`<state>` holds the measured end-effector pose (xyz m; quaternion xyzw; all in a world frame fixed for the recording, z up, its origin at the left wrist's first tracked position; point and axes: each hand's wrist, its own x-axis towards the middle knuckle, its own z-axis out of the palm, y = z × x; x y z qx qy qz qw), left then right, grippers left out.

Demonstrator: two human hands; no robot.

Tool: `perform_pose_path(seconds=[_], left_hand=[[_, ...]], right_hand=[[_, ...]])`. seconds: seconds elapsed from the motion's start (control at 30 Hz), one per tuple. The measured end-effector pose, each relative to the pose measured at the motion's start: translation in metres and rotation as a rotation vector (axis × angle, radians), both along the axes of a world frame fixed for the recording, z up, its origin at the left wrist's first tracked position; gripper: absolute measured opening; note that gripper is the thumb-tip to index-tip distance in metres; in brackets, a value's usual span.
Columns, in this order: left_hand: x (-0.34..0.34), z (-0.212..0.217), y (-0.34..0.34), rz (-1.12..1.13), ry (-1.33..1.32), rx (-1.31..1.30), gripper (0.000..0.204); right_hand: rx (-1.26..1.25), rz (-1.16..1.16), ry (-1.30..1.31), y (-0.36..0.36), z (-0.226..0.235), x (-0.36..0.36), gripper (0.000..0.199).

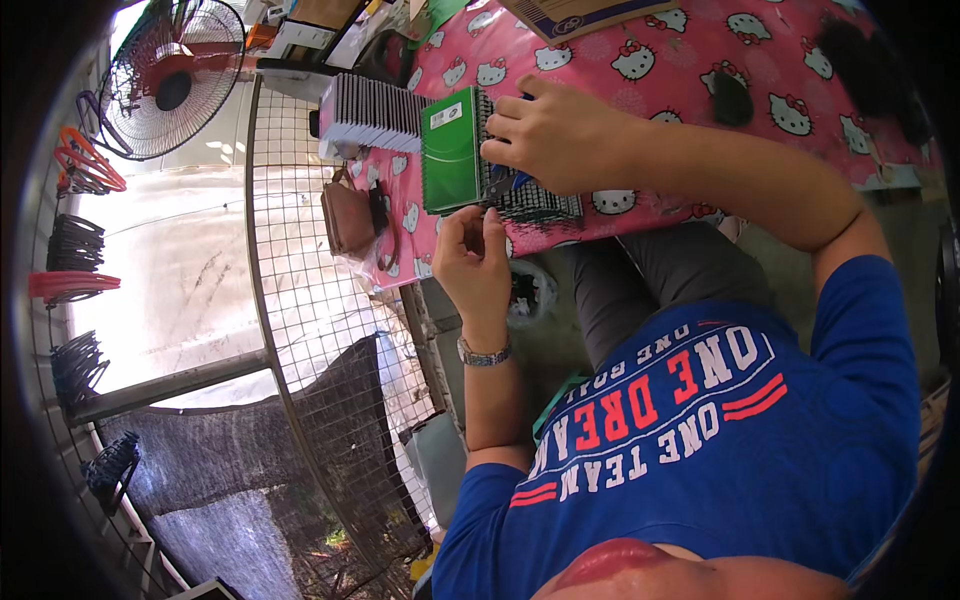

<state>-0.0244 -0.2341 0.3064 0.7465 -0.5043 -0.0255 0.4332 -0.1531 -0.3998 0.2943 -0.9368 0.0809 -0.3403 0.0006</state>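
Note:
A green spiral notebook [450,165] with a small white label lies on top of a stack of notebooks [545,207], whose dark wire bindings show at the near right. My right hand [560,135] is closed round blue-handled pliers [503,186]; their dark jaws sit by the near end of the notebook's right-hand spiral. At the notebook's near edge, thumb and fingers of my left hand [472,258] are pinched together close to the jaws. Whatever is between those fingertips is too small to make out.
Another row of stacked notebooks [375,112] stands left of the green one. A brown bag [348,217] hangs at the table's left side. The pink patterned tablecloth [690,75] carries a cardboard box [585,15] at the far side. A fan [172,90] stands far left, near a wire grid [300,170].

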Motion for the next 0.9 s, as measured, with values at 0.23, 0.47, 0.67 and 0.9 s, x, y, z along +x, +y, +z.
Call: perform_pose_path(seconds=[0.23,0.47,0.67,0.9], left_hand=[[0.007,-0.009,0.002,0.039,0.059,-0.03,0.011],[0.01,-0.006,0.006,-0.006,0.052,-0.031,0.011],[0.002,-0.004,0.002,-0.001,1.073,-0.193,0.008],[0.013,-0.013,0.007,-0.093,0.844,-0.019,0.012]], right_hand=[[-0.039,0.004,0.028,-0.001,0.005,-0.003,0.02],[0.173,-0.036,0.384,0.004,0.024,0.002,0.013],[-0.025,-0.03,-0.04,-0.01,-0.015,-0.002,0.01],[-0.001,-0.02,0.194,0.002,0.008,0.006,0.012]])
